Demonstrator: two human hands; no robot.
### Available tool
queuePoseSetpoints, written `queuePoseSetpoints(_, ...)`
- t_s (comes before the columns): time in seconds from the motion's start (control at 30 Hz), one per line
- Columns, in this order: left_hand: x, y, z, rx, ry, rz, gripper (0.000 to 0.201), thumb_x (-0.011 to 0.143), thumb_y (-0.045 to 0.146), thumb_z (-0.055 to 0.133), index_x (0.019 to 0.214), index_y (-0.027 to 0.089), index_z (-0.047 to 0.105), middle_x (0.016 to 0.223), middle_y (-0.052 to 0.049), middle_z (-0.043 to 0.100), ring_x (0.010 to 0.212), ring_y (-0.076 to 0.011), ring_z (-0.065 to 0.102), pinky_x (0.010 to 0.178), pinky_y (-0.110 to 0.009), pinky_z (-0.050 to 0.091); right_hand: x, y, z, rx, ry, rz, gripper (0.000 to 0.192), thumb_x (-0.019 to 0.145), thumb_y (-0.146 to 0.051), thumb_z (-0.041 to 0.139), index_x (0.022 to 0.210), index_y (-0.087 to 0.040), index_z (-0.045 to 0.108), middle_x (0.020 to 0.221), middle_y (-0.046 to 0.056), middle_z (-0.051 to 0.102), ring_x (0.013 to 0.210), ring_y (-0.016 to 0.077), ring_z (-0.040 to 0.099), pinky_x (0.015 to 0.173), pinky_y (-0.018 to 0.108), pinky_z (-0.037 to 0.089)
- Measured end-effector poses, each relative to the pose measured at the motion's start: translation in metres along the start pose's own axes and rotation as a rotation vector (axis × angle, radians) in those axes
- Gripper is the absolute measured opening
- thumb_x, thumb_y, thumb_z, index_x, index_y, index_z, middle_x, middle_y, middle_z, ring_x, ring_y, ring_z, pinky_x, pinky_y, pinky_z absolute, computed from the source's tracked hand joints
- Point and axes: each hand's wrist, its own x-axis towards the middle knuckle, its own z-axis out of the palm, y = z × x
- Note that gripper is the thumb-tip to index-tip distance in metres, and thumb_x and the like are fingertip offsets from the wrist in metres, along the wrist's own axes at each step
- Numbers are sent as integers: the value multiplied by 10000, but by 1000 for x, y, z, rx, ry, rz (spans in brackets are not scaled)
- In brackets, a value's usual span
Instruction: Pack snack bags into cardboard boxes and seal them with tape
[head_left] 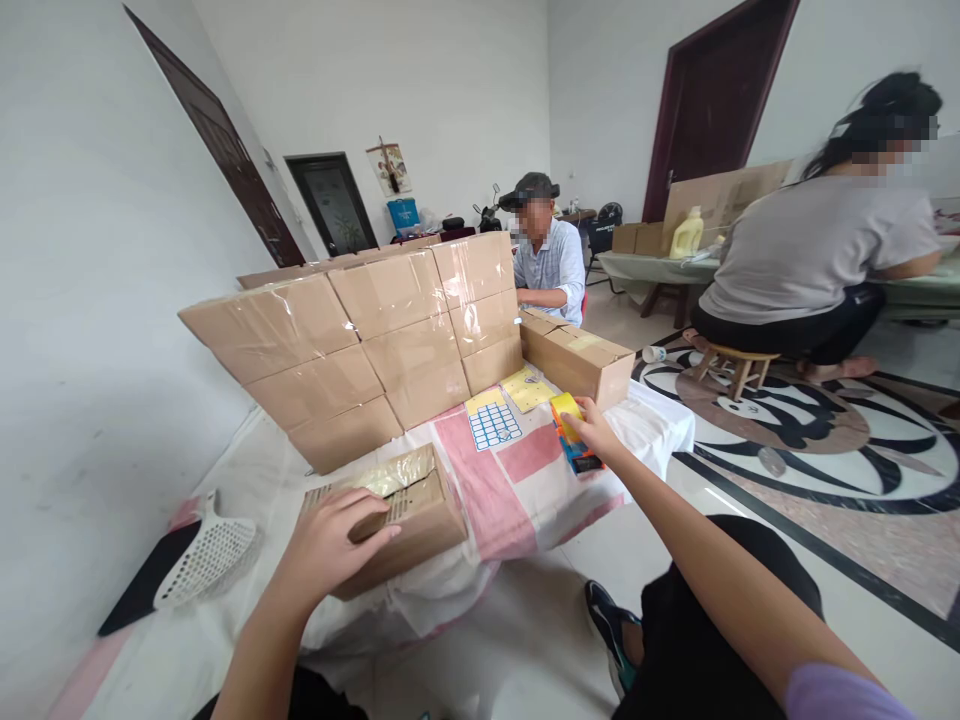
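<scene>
Hands two, left (328, 547) on one box (409, 515), right (592, 428) on yellow pad (568, 412) (one)

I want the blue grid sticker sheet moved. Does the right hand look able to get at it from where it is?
Probably yes. The right hand rests on the yellow pad, and the blue grid sticker sheet lies flat just beside it, uncovered, with only bare cloth between.

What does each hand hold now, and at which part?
Left hand rests on the top of a taped box. Right hand touches a yellow pad at its near edge; a firm hold cannot be told.
</scene>
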Motion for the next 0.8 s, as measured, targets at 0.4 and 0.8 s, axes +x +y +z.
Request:
queuePoseSetpoints(0.4, -4, -7, -2, 43, 146, 54, 213, 898, 481, 674, 985, 294, 727, 1108, -29, 749, 1042, -262, 674, 927, -412, 485, -4, -7, 6, 55, -7, 53, 344, 796, -429, 688, 1019, -194, 574, 876, 80, 722, 749, 239, 719, 619, 317, 576)
queuePoseSetpoints(0.8, -2, -7, 1, -12, 67, -27, 219, 935, 500, 619, 975, 313, 726, 1100, 18, 774, 1029, -249, 715, 898, -388, 534, -2, 9, 10, 124, -54, -24, 454, 788, -515, 692, 1067, -187, 549, 898, 49, 673, 762, 235, 724, 670, 330, 577)
